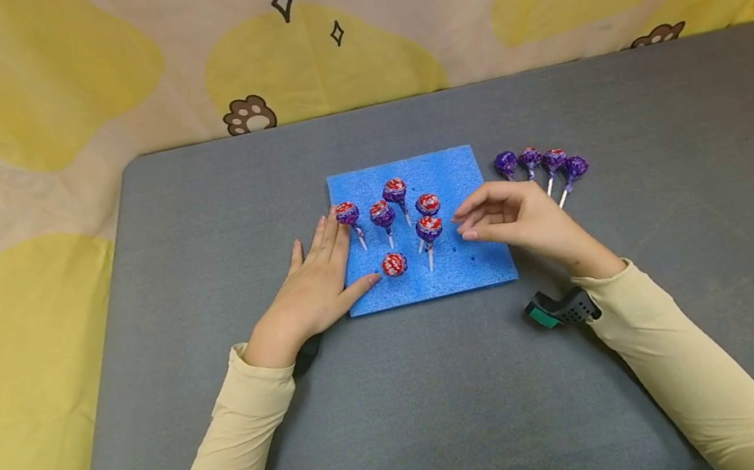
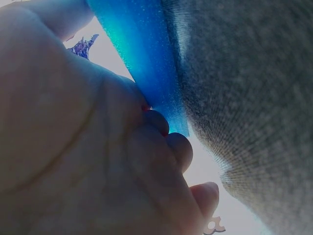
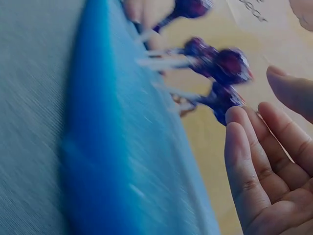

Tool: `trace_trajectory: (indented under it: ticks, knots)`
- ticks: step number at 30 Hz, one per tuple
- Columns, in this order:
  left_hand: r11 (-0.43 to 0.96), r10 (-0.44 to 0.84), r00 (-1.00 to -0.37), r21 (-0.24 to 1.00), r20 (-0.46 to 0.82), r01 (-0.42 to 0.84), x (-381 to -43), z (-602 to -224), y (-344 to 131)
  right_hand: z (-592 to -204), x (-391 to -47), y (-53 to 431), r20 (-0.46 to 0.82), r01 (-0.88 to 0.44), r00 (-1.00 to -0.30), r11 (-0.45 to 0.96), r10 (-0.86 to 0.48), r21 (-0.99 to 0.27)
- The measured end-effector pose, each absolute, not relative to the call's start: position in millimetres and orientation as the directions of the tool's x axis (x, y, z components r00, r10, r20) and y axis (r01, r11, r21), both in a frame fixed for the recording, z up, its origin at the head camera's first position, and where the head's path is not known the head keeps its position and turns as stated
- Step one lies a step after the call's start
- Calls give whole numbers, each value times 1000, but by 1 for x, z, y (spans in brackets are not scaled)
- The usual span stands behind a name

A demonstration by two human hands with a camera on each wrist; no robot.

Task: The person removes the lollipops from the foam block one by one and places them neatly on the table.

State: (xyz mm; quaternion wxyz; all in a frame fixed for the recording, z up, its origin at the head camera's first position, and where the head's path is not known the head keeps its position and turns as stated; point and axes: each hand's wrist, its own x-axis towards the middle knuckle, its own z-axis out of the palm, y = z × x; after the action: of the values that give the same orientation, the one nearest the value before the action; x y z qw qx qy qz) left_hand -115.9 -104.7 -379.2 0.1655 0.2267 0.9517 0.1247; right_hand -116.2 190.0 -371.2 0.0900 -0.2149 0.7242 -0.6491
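A: What do we see, starting with the biggest thing?

B: We have a patterned cloth [image 1: 334, 67] behind the far edge of a grey table [image 1: 407, 413]. On the table, nearer its far edge than its near side, lies a blue foam board [image 1: 423, 285].

A: And our 2 hands?

B: Our left hand [image 1: 314, 287] is at the board's left edge, its fingers straight against that side and its thumb spread over the top near the near left corner. Our right hand [image 1: 532, 221] is above the board's right edge, fingers gently bent, thumb apart from them, with nothing pinched between. We see a dark strap [image 1: 569, 307] at our right wrist.

A: Where are our lollipops?

B: We count 6 lollipops [image 1: 382, 214] standing by their sticks in the board, from its left edge to just past its middle. Of these, 1 is close to our left thumb; we cannot tell if they touch. We count 4 loose lollipops [image 1: 555, 159] on the table, outside the board's far right corner, sticks partly behind our right hand.

A: Anything smaller?

B: We spot small dark marks [image 1: 473, 259] toward the board's near right corner.
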Motion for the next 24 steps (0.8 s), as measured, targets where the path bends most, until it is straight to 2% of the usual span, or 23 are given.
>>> trace_trajectory:
  ticks: [6,16,24]
  knots:
    - [866,473,-841,314,-261,389,-116,-379,-104,-381,-111,174,151,-175,-881,11,-449,-985]
    - [866,472,-842,318,-262,386,-116,-379,-105,-391,-106,159,140,-178,-890,47,-435,-983]
    - [867,471,-842,317,-265,385,-116,-378,-104,-394,-101,150,187,-256,-869,92,-459,-962]
